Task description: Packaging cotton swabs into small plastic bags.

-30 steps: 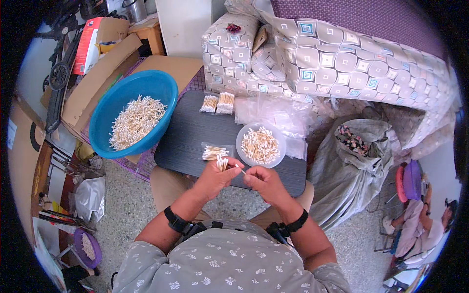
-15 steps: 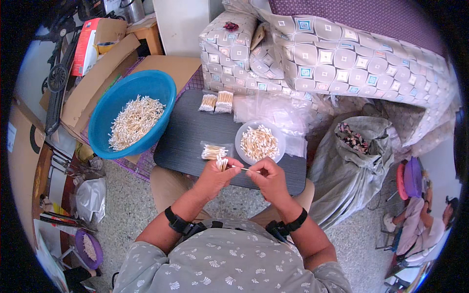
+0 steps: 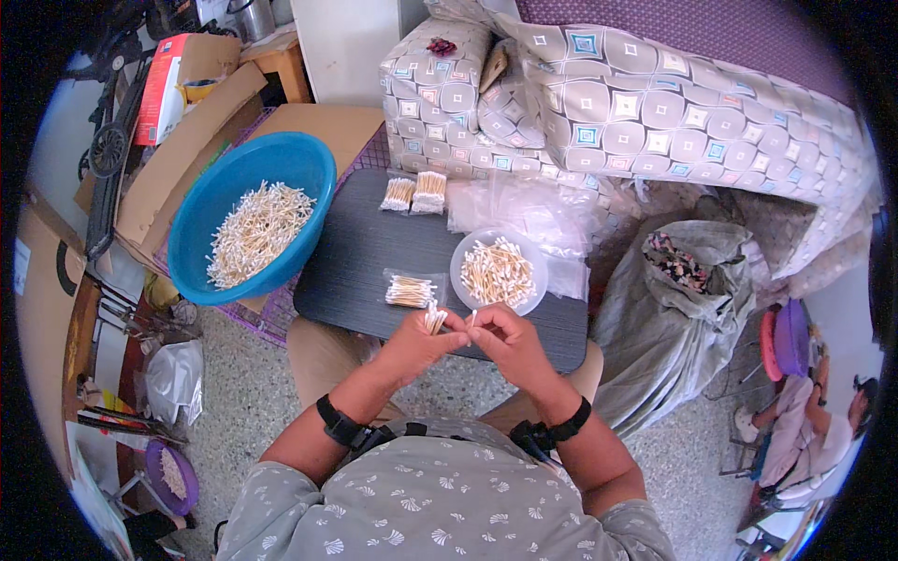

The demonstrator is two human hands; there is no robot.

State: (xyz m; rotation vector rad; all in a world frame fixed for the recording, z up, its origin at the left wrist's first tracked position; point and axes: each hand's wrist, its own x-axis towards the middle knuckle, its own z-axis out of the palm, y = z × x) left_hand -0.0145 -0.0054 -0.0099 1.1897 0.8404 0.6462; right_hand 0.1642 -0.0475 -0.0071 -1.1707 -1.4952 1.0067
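My left hand [image 3: 423, 344] is closed round a small bunch of cotton swabs [image 3: 435, 321], their white tips poking up above the fingers. Close against it, my right hand [image 3: 510, 343] pinches a single cotton swab [image 3: 470, 321], and the fingertips of both hands meet there. Just beyond them a white round bowl [image 3: 538, 297] holds many loose swabs. A clear bag of swabs [image 3: 410, 291] lies beyond the left hand on the dark table [image 3: 351, 252]. Two more bundles of swabs, one on the left [image 3: 398, 194] and one beside it [image 3: 429, 191], lie at the far edge.
A large blue basin [image 3: 318, 178] of loose swabs stands left of the table. Clear plastic bags [image 3: 524, 206] are spread at the table's far right. A grey sack [image 3: 655, 318] stands to the right, near a patterned sofa [image 3: 655, 112]. Another person [image 3: 804, 430] sits far right.
The single swab, lying nearly level between both hands before, now stands upright in my right fingers. My hands have drawn closer together.
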